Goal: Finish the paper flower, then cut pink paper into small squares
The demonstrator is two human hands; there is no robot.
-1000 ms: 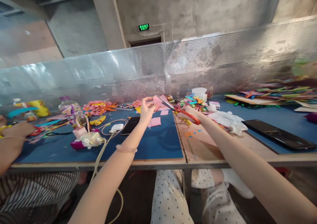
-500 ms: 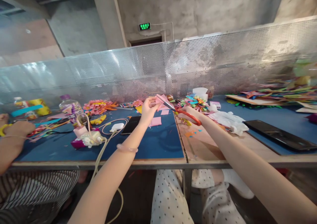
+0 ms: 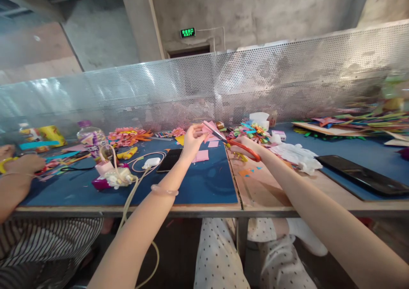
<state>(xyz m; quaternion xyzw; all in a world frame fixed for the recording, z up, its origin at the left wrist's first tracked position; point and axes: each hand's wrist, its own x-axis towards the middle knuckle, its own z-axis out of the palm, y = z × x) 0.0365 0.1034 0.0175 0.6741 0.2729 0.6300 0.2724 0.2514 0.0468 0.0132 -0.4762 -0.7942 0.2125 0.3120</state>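
My left hand [image 3: 192,141] is pinched on a small pink paper piece [image 3: 208,127], held up above the blue mat [image 3: 198,182]. My right hand [image 3: 244,146] grips red-handled scissors [image 3: 238,146], whose blades point left and reach the pink paper. Both arms stretch out over the table's front edge. More pink paper squares [image 3: 202,155] lie on the mat just below my left hand.
A dark phone [image 3: 169,160] and a white charger with cable [image 3: 150,163] lie left of my hand. Another phone [image 3: 362,174] sits at the right. Colourful paper flowers [image 3: 128,136], crumpled white tissue [image 3: 297,156], and a perforated metal screen [image 3: 255,84] stand behind. Another person's hand [image 3: 22,165] works at the left.
The view has shifted slightly. The scissor blades have closed in a little on the pink paper; both hands stay almost in the same place.
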